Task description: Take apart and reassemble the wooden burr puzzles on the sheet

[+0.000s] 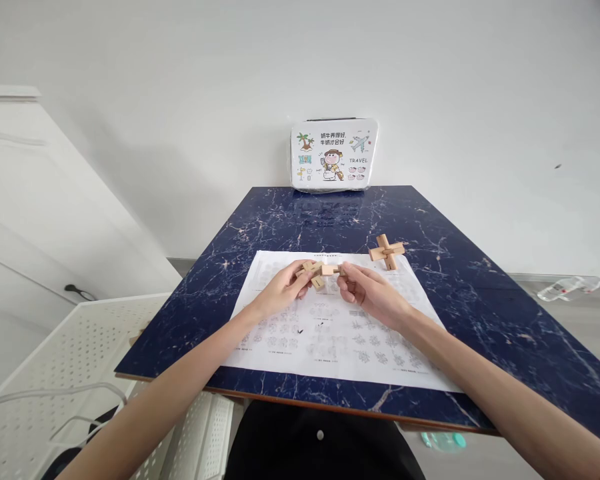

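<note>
My left hand (293, 281) is closed round several wooden puzzle pieces (318, 283) that cross each other. Between finger and thumb, my right hand (363, 288) pinches one notched wooden puzzle piece (329, 270), whose left end meets or lies very close to the pieces in my left hand. Both hands are over a printed instruction sheet (280, 360) with rows of small line drawings. Beyond my right hand, an assembled wooden cross-shaped puzzle (387, 251) rests on the sheet's upper right corner. My fingers cover part of the held pieces.
The sheet lies on a dark blue marbled table (220, 267). At the back, a white case (335, 155) with cartoon prints leans by the wall. A white perforated shelf (45, 353) with a cable stands left. Plastic bottles (445, 440) lie on the floor.
</note>
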### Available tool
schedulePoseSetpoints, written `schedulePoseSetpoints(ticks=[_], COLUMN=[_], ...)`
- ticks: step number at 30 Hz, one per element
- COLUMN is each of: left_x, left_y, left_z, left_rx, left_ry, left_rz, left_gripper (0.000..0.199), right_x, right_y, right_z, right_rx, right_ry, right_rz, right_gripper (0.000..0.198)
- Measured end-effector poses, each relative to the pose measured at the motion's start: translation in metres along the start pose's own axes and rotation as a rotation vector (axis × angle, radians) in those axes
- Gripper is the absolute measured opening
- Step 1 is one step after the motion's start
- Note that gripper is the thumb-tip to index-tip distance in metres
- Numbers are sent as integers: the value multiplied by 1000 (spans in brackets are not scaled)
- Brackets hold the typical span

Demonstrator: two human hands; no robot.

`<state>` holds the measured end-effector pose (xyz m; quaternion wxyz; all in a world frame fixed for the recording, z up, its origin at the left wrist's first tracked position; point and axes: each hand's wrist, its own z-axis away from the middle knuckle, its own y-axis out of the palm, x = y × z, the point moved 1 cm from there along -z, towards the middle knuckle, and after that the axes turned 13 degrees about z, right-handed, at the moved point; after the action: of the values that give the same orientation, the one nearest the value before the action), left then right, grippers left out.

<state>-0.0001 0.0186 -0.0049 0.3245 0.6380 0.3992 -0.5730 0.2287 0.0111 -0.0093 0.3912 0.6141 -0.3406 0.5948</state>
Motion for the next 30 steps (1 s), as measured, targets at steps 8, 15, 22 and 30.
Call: schedulePoseSetpoints(ticks=[8,15,22,30], left_x=[-4,-11,-2,0], left_y=[0,0,-6,-7], left_z=[1,2,-2,-7], left_rx=[-9,-49,-152,-207], left_ry=[-2,21,-34,-65], left_rz=[-33,-42,108,398], left_gripper=[54,50,50,48], right_x=[-2,3,5,1], right_y=[-3,-1,1,1], right_z=[-2,4,4,2], right_rx=[-69,-61,8,42], right_ry=[-17,127,90,31], right_rz=[-11,-2,-41,3], right_gripper=[43,45,51,32])
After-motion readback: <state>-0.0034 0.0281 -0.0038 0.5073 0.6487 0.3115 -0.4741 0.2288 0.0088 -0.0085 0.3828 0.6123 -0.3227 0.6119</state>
